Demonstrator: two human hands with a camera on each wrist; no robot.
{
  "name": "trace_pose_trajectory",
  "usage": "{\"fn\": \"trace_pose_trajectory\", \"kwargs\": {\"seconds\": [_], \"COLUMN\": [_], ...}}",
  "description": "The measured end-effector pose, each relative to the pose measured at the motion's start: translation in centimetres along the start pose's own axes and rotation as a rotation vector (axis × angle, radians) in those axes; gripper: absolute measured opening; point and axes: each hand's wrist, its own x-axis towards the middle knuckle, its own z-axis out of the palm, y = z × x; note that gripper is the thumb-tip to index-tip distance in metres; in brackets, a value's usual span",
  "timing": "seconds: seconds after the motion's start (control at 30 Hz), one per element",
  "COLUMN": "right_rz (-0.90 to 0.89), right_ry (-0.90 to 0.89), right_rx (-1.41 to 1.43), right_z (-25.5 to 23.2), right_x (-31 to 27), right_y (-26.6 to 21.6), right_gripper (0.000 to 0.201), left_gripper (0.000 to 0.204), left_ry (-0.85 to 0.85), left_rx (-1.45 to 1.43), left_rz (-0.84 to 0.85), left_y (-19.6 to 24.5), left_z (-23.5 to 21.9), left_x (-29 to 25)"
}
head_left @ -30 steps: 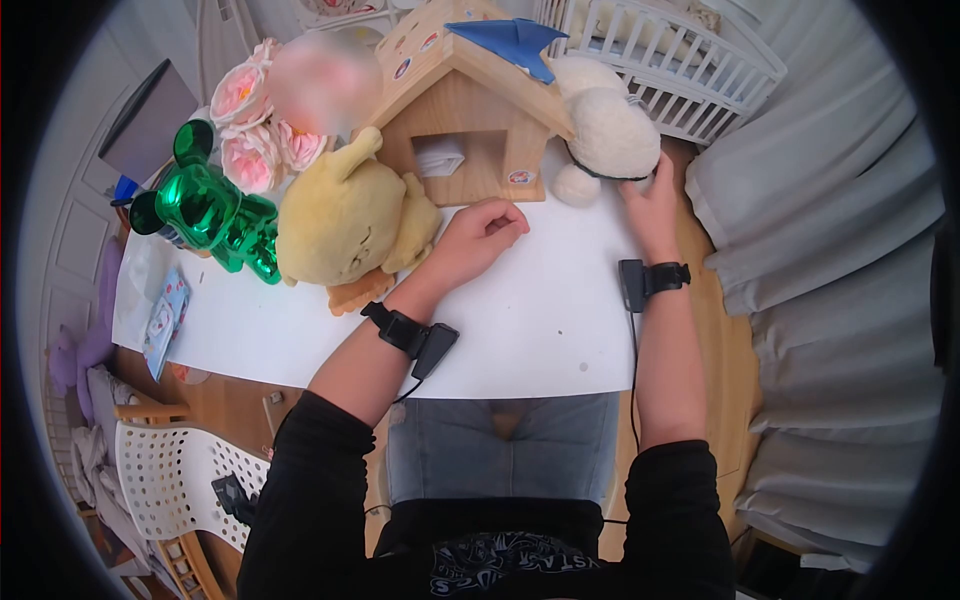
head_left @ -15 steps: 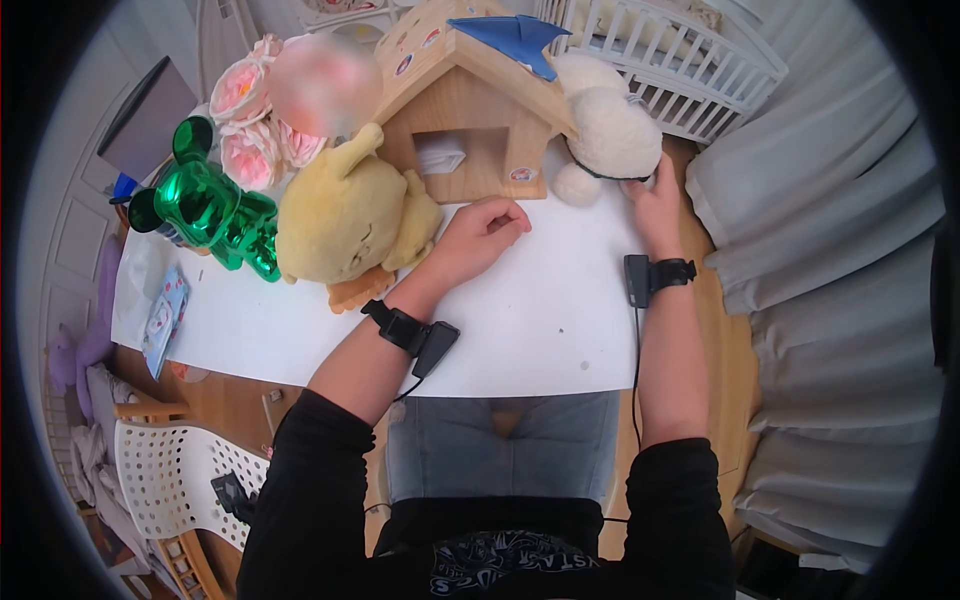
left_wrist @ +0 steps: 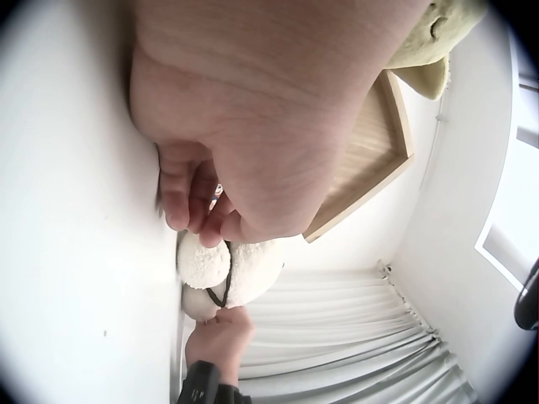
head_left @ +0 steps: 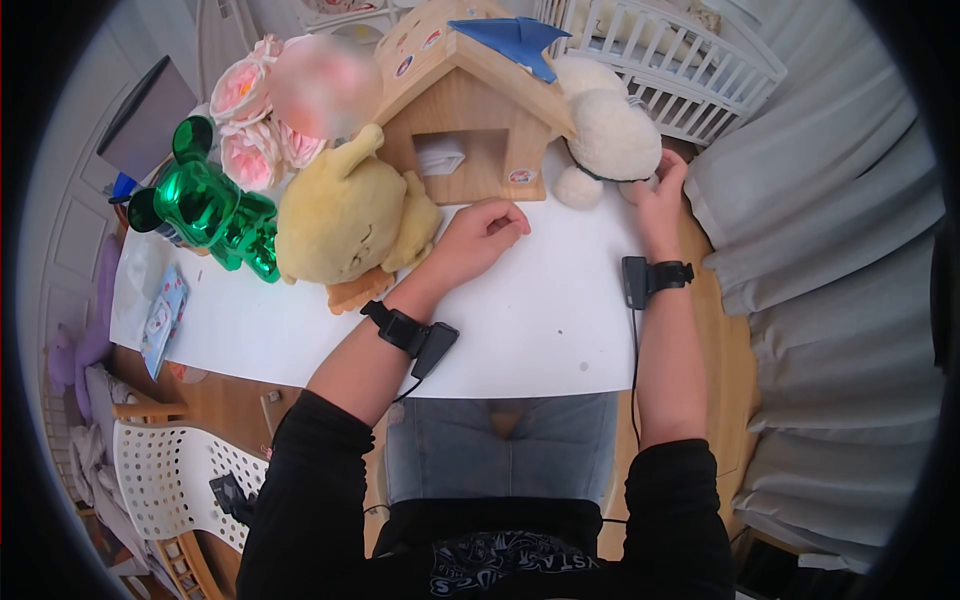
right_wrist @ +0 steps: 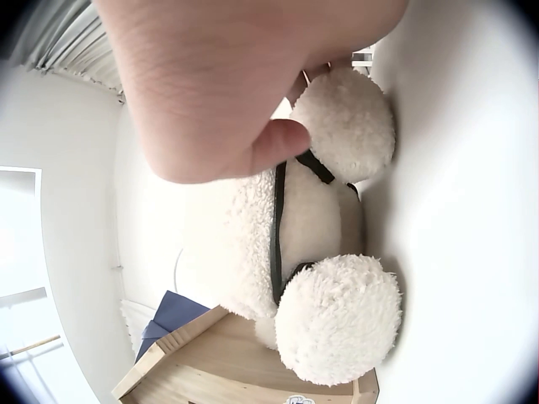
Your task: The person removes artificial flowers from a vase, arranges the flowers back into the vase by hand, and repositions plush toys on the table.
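Note:
A fluffy white plush toy (head_left: 612, 135) with a dark cord round it sits at the table's right edge, beside the wooden toy house (head_left: 460, 130). My right hand (head_left: 657, 205) is at its near right side. In the right wrist view, the thumb (right_wrist: 282, 143) lies against one round paw (right_wrist: 345, 126), and the other fingers go behind that paw, mostly hidden. My left hand (head_left: 485, 238) rests on the white table (head_left: 530, 310) in front of the house, fingers loosely curled around nothing. Left of its forearm sits a yellow plush toy (head_left: 335, 220).
A shiny green bear figure (head_left: 205, 210) and pink flowers (head_left: 245, 125) stand at the left, near a flat printed packet (head_left: 165, 320). Folded blue paper (head_left: 510, 42) lies on the house roof. Grey curtains (head_left: 820, 250) hang at the right, and a white crib (head_left: 680, 60) stands behind.
My right hand's fingers have shifted slightly outward from the white plush toy's side, and the toy has tilted a little. My left hand has stayed put.

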Motion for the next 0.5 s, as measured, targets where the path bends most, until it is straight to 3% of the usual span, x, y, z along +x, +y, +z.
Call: {"fn": "trace_pose_trajectory", "kwargs": {"seconds": [0.07,0.17,0.27,0.5], "right_rz": [-0.003,-0.067,-0.116,-0.077], "right_ry": [0.075,0.050,-0.021,-0.022], "right_rx": [0.229,0.320,0.149,0.056], "right_z": [-0.4,-0.6,-0.3,0.2], "right_x": [0.3,0.3,-0.1,-0.2], "right_y": [0.2,-0.4,-1.1,-0.8], "right_gripper": [0.061,0.062,0.065,0.074], "left_gripper": [0.014,0.007,0.007,0.015], "left_ry": [0.004,0.038,0.024,-0.005], "left_rx": [-0.031,-0.038,-0.033,0.009], "left_rz": [0.048,0.034,0.045,0.011], "left_y": [0.3,0.3,0.2,0.1], "left_z": [0.0,0.2,0.2,0.0], "left_x": [-0.1,0.1,0.1,0.0]}}
